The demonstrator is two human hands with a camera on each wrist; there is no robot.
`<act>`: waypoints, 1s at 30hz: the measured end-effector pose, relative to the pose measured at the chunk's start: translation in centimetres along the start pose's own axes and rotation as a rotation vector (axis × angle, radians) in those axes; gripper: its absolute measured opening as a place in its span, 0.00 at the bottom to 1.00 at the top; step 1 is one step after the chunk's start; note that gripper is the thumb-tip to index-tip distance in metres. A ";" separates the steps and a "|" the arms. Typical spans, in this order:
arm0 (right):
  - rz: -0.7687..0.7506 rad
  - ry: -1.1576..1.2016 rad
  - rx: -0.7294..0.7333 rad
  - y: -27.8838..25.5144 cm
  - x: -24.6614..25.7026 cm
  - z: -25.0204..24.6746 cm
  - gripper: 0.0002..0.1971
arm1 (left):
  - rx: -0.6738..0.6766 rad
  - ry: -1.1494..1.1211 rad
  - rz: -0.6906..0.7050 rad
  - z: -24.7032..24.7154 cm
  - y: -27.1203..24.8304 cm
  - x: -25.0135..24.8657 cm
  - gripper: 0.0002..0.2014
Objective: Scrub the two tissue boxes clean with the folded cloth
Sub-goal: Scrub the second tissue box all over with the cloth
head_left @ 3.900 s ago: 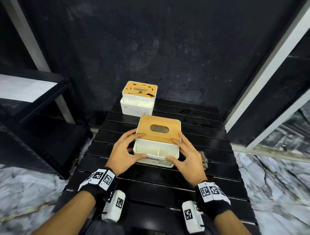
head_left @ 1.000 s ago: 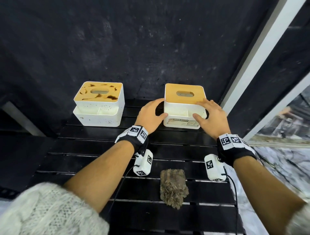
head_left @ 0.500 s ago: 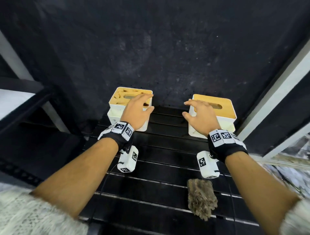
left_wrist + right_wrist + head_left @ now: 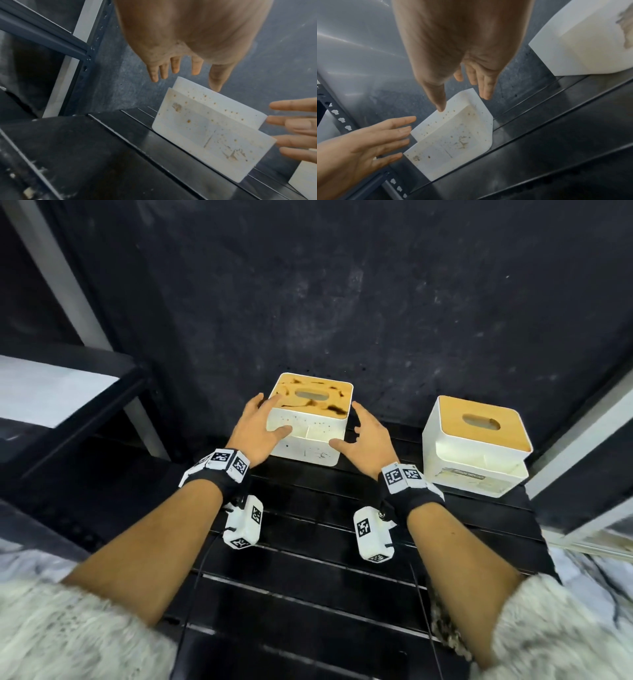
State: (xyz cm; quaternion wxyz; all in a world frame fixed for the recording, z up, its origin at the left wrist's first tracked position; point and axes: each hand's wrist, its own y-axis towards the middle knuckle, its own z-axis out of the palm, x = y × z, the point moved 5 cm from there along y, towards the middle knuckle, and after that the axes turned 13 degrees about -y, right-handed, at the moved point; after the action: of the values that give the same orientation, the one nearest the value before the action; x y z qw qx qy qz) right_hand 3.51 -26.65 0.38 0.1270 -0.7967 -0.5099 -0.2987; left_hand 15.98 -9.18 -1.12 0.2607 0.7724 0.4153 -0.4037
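A white tissue box with a brown-stained wooden lid stands at the back of the black slatted table; its speckled front shows in both wrist views. My left hand is at its left side with straight fingers, thumb against the front. My right hand hovers spread at its right side, thumb close to the front edge. A second box with a clean lid stands to the right. The brown folded cloth lies mostly hidden under my right forearm.
A dark wall rises directly behind both boxes. A black metal shelf stands left of the table, and a white frame runs close by the clean box on the right. Marble floor shows at both lower corners.
My right hand left the clean box and moved left to the stained box. My left hand slid off that box's lid down to its left side.
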 end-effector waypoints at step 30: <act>0.118 0.159 -0.069 -8.3 -2.4 0.0 0.39 | -0.048 -0.287 -0.012 1.5 -6.5 0.8 0.41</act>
State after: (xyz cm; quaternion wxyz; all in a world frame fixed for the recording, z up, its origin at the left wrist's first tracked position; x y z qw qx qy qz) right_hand -4.58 -24.72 -1.89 0.1569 -0.8031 -0.4398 -0.3701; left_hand 10.05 -6.55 -3.01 0.3337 0.6977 0.3878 -0.5015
